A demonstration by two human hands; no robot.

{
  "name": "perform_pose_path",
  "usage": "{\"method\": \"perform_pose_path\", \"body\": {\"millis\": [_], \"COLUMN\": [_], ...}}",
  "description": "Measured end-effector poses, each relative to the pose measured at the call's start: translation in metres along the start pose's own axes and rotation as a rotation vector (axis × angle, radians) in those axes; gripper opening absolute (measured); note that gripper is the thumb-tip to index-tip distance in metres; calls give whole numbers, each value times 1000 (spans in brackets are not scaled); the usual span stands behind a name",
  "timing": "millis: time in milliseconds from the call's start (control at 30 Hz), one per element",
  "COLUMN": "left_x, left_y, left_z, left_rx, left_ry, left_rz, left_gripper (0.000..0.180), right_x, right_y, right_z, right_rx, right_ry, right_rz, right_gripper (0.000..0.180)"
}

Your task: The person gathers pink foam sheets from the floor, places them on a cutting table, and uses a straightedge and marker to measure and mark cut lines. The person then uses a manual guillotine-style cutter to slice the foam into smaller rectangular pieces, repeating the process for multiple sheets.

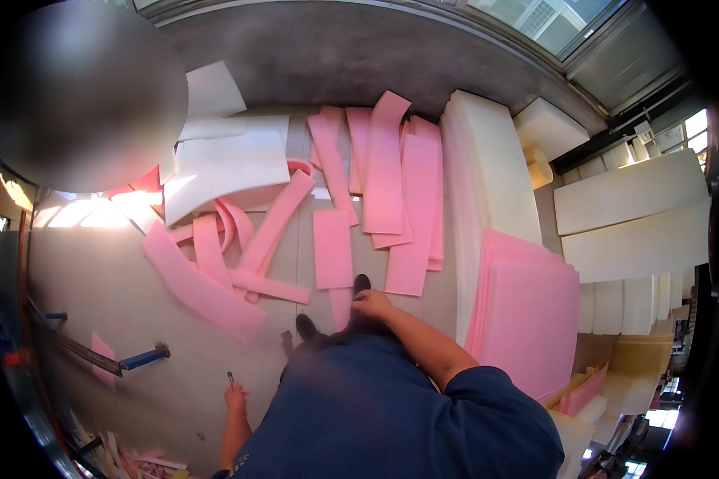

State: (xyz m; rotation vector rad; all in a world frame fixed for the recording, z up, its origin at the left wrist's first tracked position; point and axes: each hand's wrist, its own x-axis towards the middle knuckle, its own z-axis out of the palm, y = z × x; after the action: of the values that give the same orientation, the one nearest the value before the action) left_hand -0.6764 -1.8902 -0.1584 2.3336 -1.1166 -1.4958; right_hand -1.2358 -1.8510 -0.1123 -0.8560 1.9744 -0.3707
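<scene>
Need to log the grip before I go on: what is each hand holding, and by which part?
The left hand holds a small dark pen-like tool by its lower end, tip upward. The right hand rests on the thigh, holding nothing.

I'm standing on the floor (pixel 96 279), my shoes (pixel 362 283) below me at centre. My right hand (pixel 371 302) hangs just over the right shoe, at the near end of a short strip (pixel 331 249) that lies straight ahead. My left hand (pixel 235 397) is low on the left, a pen (pixel 231 378) upright in it. Ahead, long strips (pixel 391 176) lie side by side, overlapping. Left of them, more strips (pixel 248 239) cross in a loose heap, with sheets (pixel 224 160) behind that heap. On my right a slab stack (pixel 487 176) runs away from me; a sheet stack (pixel 527 319) sits at its near end. Further right, more slabs (pixel 631 215). A rail (pixel 80 347) is far left.
</scene>
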Motion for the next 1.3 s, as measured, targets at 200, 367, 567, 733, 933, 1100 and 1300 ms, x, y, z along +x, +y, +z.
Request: {"method": "perform_pose_path", "body": {"millis": [200, 367, 567, 733, 933, 1100, 1300], "left_x": [7, 43, 74, 88, 46, 34, -15], "left_y": [74, 133, 155, 127, 133, 132, 145], "left_z": [23, 62, 70, 55, 38, 44, 64], "left_rx": [-10, 43, 276, 454, 517, 477, 340], "left_ry": [-72, -106, -13, -17, 25, 29, -52], "left_rz": [83, 404, 669, 679, 495, 527, 392], "left_gripper": [29, 22, 19, 14, 12, 20, 27], "right_x": [-8, -17, -40, -44, -19, -15, -12], "right_y": [-18, 51, 131, 137, 109, 74, 77], "right_z": [-8, -25, -21, -9, -4, -23, -42], "right_rx": [61, -89, 109, 300, 314, 415, 312], "right_ry": [69, 153, 133, 194, 214, 128, 106], "right_rz": [1, 121, 393, 422, 314, 305, 332], "right_gripper": [48, 45, 39, 36, 41, 41, 40]}}
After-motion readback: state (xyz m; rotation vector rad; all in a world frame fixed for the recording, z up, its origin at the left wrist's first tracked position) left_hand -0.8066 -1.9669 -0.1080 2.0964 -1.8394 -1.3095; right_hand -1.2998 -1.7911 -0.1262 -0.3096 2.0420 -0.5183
